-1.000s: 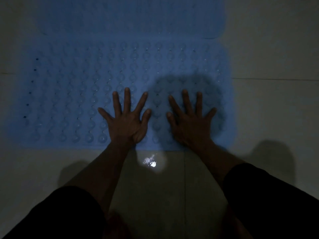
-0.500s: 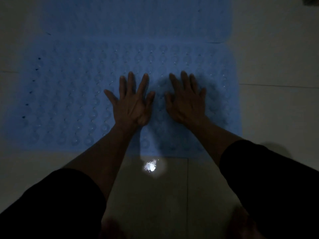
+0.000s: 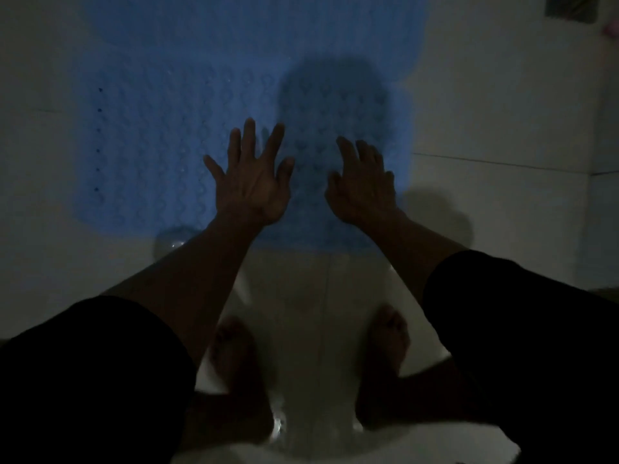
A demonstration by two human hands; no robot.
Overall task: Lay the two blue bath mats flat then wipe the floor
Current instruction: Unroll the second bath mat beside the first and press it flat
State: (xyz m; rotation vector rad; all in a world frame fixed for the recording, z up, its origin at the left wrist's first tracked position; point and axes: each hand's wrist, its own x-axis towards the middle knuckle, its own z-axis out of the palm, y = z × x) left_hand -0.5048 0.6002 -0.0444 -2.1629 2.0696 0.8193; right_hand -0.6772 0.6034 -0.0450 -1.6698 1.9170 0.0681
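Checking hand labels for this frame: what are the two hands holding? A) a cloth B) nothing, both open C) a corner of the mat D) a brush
B: the left hand and right hand both show spread, empty fingers over the near blue mat, gripping nothing.

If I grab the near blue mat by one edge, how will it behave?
The near blue mat looks thin and hugs the tiled floor, so it would probably droop. Its bumpy underside probably grips. Glints on the floor suggest water, so it may be slippery.
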